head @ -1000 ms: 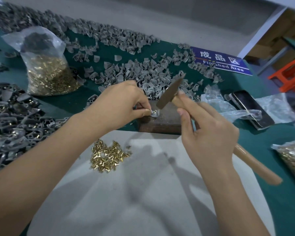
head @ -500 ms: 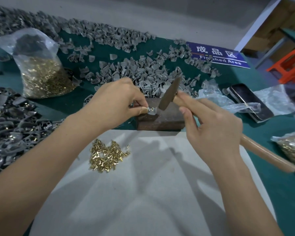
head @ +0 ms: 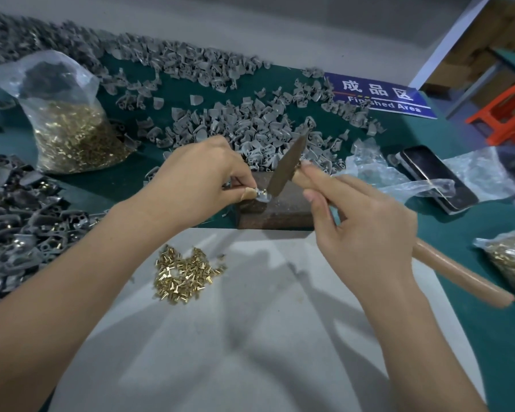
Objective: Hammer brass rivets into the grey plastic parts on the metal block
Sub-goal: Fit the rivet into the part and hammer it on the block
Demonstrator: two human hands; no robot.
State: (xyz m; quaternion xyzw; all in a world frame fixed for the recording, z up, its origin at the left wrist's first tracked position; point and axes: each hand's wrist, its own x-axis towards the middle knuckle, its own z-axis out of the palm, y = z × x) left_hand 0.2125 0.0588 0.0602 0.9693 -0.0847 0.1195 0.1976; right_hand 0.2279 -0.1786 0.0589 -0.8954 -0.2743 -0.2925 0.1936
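l hand (head: pixel 197 179) pinches grey part (head: pixel 262 197) on block (head: pixel 283 208); r hand (head: pixel 366 230) grips hammer (head: pixel 286 166).

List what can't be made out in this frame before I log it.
- Head view: the rivet at the grey part is too small; the left hand and hammer head crowd it.
- The metal block is partly covered by the right hand.
- Bag of rivets is cut off by the right edge.
- The sign is partly covered by grey parts.
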